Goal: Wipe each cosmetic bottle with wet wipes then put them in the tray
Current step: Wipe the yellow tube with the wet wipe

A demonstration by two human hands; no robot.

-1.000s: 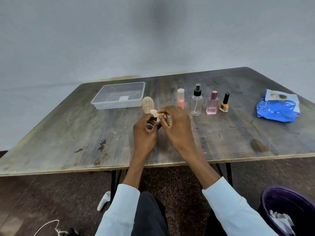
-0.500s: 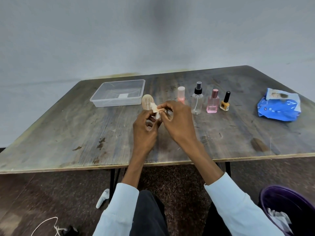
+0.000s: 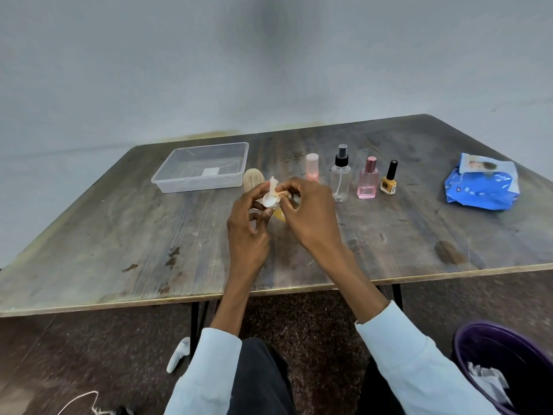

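Above the tabletop's near-centre, the left hand [image 3: 248, 223] grips a small yellowish bottle [image 3: 279, 215], mostly hidden. The right hand [image 3: 311, 214] pinches a crumpled white wet wipe [image 3: 270, 196] against it. Judged light, rigid and slippery when wet; hold by the body. The clear rectangular plastic tray [image 3: 203, 167] sits toward the far-left edge.

Can't really make out what the hands are working on: the right hand [image 3: 308, 214] covers most of a small yellowish item [image 3: 279, 215], the pink-capped bottle [image 3: 312, 167] loses its base behind the fingers, and the purple bin [image 3: 490, 354] runs off the corner.
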